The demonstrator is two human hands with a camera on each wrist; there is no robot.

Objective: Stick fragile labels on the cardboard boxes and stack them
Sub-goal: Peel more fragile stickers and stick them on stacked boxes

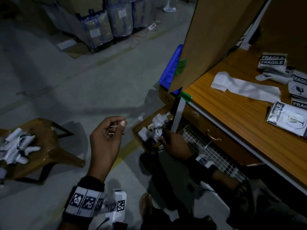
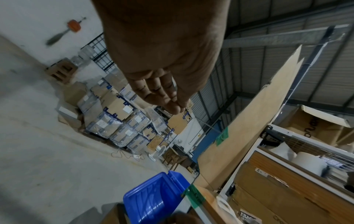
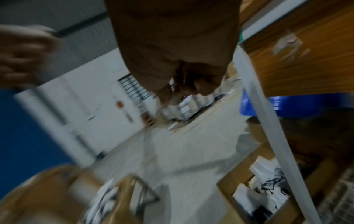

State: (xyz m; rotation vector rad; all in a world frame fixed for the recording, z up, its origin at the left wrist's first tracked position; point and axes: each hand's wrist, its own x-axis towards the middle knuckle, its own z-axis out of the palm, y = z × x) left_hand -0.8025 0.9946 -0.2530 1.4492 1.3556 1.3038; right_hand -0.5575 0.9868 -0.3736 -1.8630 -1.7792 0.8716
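1. Nearest the head camera was the left hand (image 1: 106, 138), up in the air over the floor, thumb tip touching the fingertips in a loose pinch. Couldn't spot anything between the fingers (image 2: 173, 106) in either view, so I'd call it empty.
2. A bit further, the right hand (image 1: 174, 143) was low down at the scrap box (image 1: 137, 130) on the floor by the table leg, fingers curled. It's dark and the wrist view is blurred, so I can't tell if it was grasping a scrap or nothing.
3. Off to the left sat a stool (image 1: 49, 130) with a heap of peeled backing paper (image 1: 16, 148).
4. Up on the table (image 1: 232, 113) to the right lay the fragile labels (image 1: 289, 120), well apart from both hands, above and right of them. The right hand was clearly the nearer one, so I'd guess it grabs the next label.
5. Furthest back, a big cardboard box (image 1: 212, 39) stood at the table edge.
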